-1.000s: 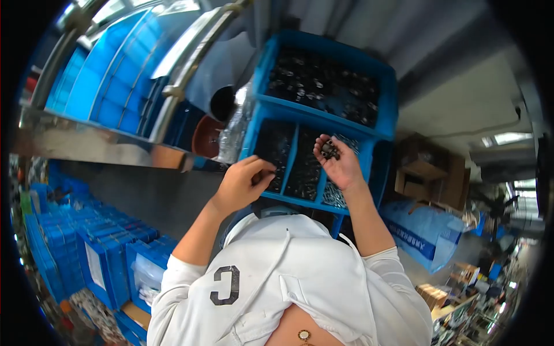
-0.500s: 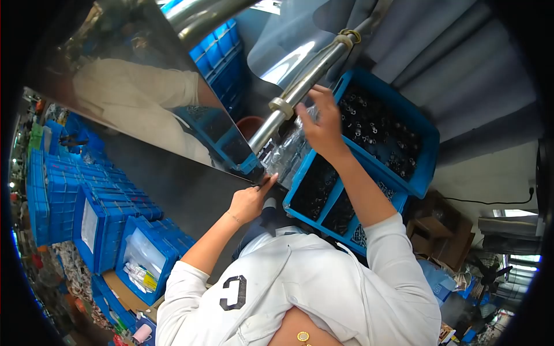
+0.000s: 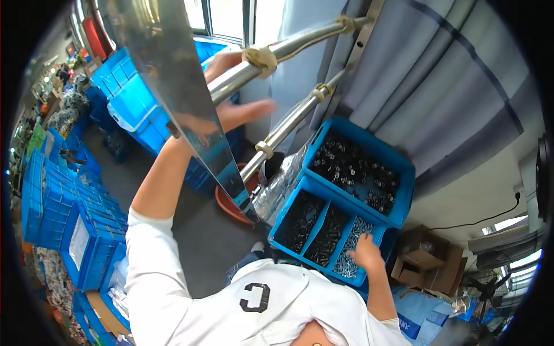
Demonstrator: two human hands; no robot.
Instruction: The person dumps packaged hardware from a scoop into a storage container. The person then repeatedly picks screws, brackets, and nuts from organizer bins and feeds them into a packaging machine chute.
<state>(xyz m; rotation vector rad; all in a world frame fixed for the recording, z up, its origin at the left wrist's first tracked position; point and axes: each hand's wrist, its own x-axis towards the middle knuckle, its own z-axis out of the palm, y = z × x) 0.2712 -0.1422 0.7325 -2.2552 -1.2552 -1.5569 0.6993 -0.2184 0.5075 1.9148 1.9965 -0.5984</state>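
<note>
My left hand point(image 3: 245, 113) is partly hidden behind a shiny reflective metal panel point(image 3: 187, 92). Its fingers and thumb are apart, on either side of a metal pipe point(image 3: 236, 78), with the thumb stretched out to the right. My right hand point(image 3: 366, 252) is at a compartment of small silver screws point(image 3: 346, 266), fingers slightly apart and fingertips right over the screws. That compartment belongs to a blue divided bin point(image 3: 313, 232), whose other two sections hold dark small parts. Behind it stands a blue crate point(image 3: 407, 199) of black and silver fittings.
A second pipe point(image 3: 293, 121) with beige collars slants behind the bin. Under the panel sits a reddish-brown bucket point(image 3: 226, 206), beside clear plastic wrapping point(image 3: 276, 193). Stacked blue crates point(image 3: 55, 190) line the left. Cardboard boxes point(image 3: 430, 254) lie at right, below a grey curtain point(image 3: 456, 75).
My right hand has left the pipe and dropped to the screws. My left hand has risen from the panel's lower corner to the upper pipe. The view has shifted and the panel appears steeper.
</note>
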